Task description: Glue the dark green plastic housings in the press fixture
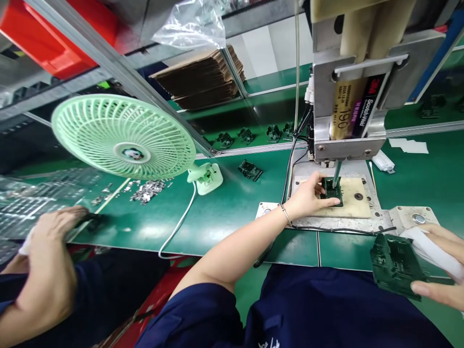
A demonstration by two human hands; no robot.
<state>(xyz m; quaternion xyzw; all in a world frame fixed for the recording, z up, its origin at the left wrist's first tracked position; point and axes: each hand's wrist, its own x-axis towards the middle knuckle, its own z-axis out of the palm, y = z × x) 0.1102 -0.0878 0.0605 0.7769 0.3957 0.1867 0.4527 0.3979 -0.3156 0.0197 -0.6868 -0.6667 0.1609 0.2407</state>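
Note:
My left hand [308,195], with a bangle at the wrist, is on the machine's pale base plate [353,205]. Its thumb and fingers close round the sides of a small dark green part [332,191]. A thin green nozzle [337,174] comes down from the machine head onto or just above that part; contact is unclear. At the right edge, my right hand [440,270] grips a larger-looking, blurred dark green molded part [395,263] between thumb and fingers. White cloth or tissue [437,249] covers some of those fingers.
A green fan [126,140] stands left, its white cable [181,222] on the bench. Beyond it are small metal pieces [148,191] and a co-worker's hand [63,222]. A green part [250,170] lies mid-bench; several more line the back. A glue cartridge [353,108] hangs overhead.

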